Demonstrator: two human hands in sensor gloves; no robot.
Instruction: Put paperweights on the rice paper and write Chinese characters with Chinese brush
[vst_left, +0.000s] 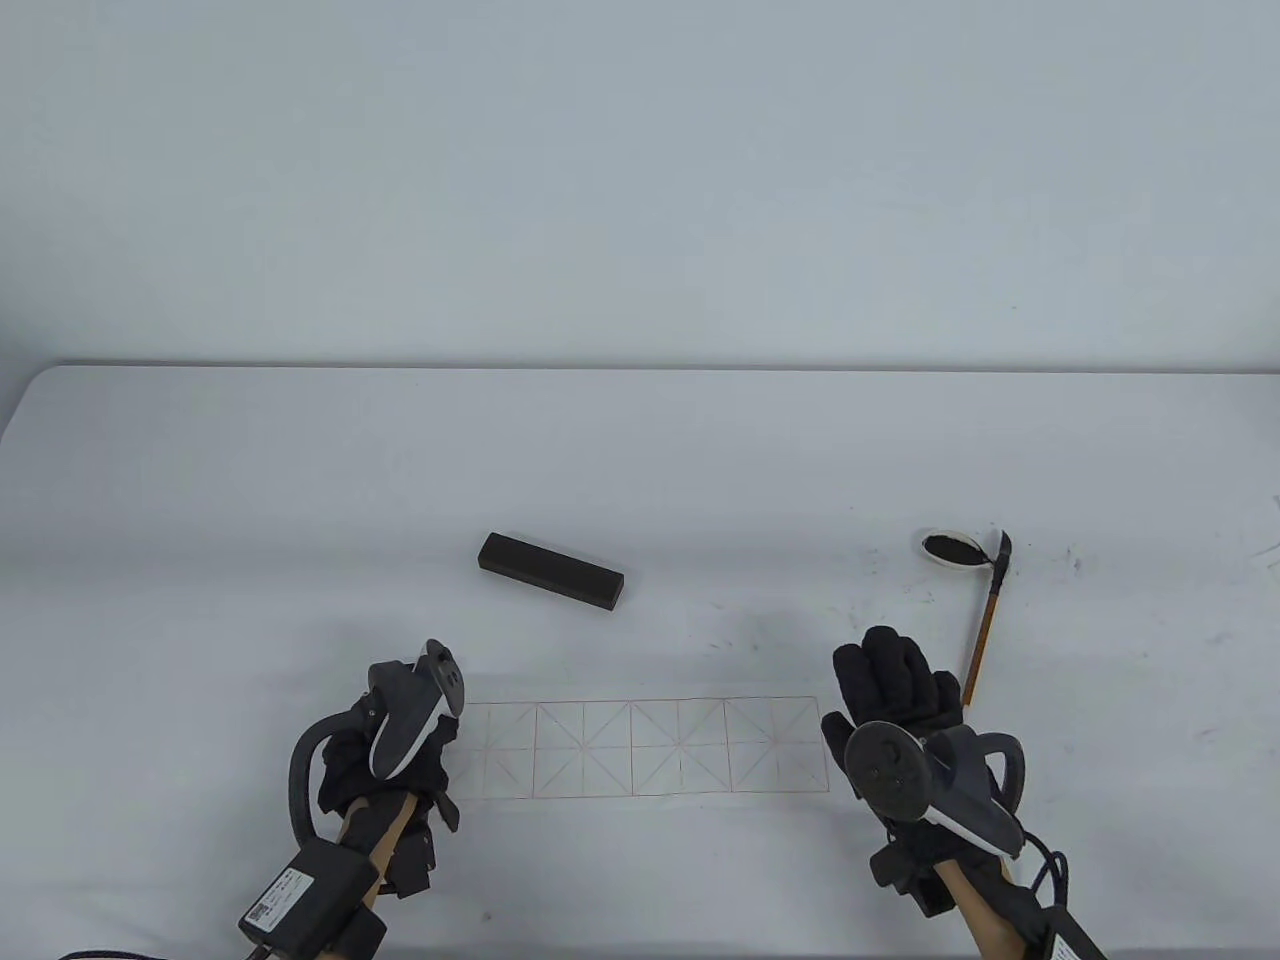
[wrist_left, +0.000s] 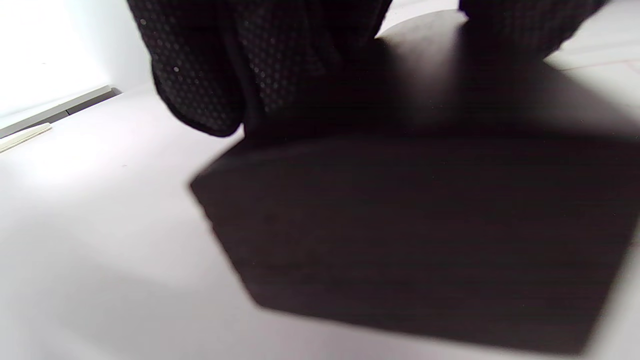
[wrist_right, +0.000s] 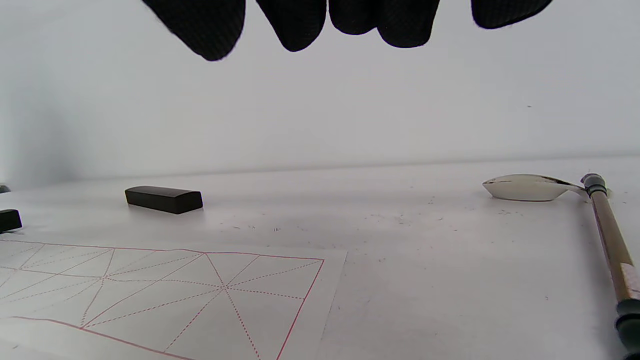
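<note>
My left hand (vst_left: 400, 745) sits at the left end of the rice paper (vst_left: 640, 745), and in the left wrist view its fingers (wrist_left: 210, 75) come down onto a dark paperweight (wrist_left: 425, 225) that fills most of that picture. The fingers lie on the block's top face and one edge, with another glove part on the far side, so I read it as gripped. In the table view this block is hidden under the hand, so I cannot tell whether it rests on the sheet or just beside it.

My right hand (vst_left: 895, 690) hovers off the right end of the paper, palm down. Its fingers (wrist_right: 295, 25) are spread and fairly straight, hanging into the right wrist view with nothing in them.

A second paperweight (vst_left: 552, 572) lies flat on the worktop (vst_left: 640, 450) beyond the sheet, angled, well apart from both hands. The paper itself lies flat near the front edge, printed with a row of red grid squares and no ink marks that I can see.

The Chinese brush (vst_left: 988, 615) lies on the worktop to the right of my right hand, its dark head resting on the rim of a small white ink dish (vst_left: 950, 549). Small black specks dot the worktop around the dish.
</note>
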